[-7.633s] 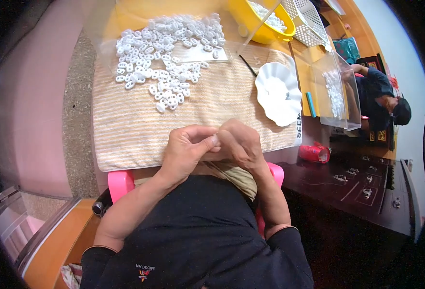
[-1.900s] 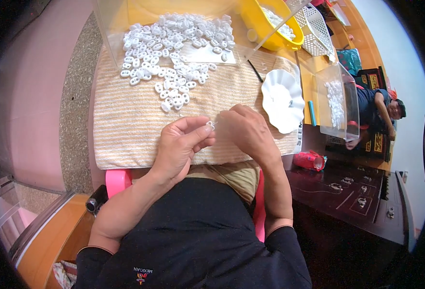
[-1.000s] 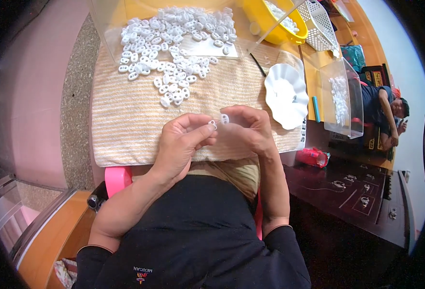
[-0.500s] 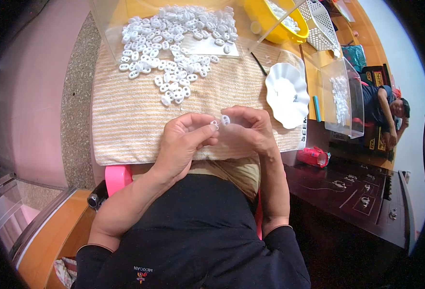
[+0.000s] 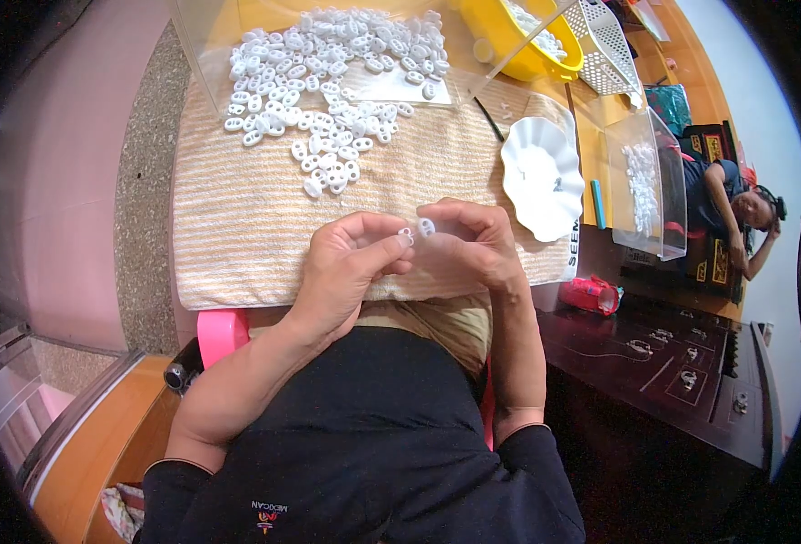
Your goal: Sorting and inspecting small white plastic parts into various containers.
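My left hand (image 5: 357,254) is closed, pinching a small white piece with ring-like openings (image 5: 406,237) between thumb and forefinger. Facing it, my right hand (image 5: 476,243) grips a white oval plastic piece with two holes (image 5: 426,228) by thumb and fingertips. The two pieces sit close together, just above the near part of a striped beige towel (image 5: 237,208). Beyond my hands lies a heap of similar white two-holed ovals (image 5: 332,63), trailing toward me in a loose cluster. Parts of both held pieces are covered by my fingers.
A scalloped white dish (image 5: 532,195) rests on the towel to the right. Farther off stand a yellow basin (image 5: 518,59), a white perforated basket (image 5: 600,54) and a clear box (image 5: 668,213) with white pieces. Another person (image 5: 732,213) sits at the far right.
My hands and the two pieces are almost where they were. At the far right the other person's head and arm have shifted.
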{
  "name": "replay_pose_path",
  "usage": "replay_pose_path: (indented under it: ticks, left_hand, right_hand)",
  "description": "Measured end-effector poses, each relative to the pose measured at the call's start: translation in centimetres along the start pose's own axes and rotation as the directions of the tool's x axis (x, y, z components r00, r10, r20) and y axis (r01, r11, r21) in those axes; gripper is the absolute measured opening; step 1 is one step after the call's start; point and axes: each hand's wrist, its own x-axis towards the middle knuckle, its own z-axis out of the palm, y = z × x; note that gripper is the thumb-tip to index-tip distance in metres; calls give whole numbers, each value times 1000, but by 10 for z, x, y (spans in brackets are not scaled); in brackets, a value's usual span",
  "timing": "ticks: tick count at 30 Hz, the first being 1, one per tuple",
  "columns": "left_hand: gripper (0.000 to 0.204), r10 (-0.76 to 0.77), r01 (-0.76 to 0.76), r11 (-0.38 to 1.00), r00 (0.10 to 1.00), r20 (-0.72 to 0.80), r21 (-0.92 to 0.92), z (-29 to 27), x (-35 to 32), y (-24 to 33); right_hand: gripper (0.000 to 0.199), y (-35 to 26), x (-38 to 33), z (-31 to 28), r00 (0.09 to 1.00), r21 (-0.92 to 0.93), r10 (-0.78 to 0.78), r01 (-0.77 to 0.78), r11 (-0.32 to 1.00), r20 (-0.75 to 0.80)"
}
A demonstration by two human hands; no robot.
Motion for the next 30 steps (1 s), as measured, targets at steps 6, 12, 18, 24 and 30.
replay_pose_path:
  ticks: [6,12,18,24,30]
  left_hand:
    - [15,-9,9,1000,1000,11,-3,-1,0,1]
    - [15,-12,12,1000,1000,19,-10,-1,0,1]
    - [15,-30,30,999,999,16,-10,0,-1,1]
    - [15,-30,30,1000,999,19,-7,-1,0,0]
    - [14,-26,26,1000,1000,11,-5,-1,-1,0]
  right_hand:
    - [30,-1,0,-1,1000,-59,28,-27,998,14]
    - [30,-3,1,0,1000,-91,14,-12,996,24]
    - [30,-4,1,2,998,-49,-15,18,999,54]
    - [30,-2,2,3,998,-84,-11,15,996,54]
    - [30,-4,0,8,998,-33,53,-52,998,26]
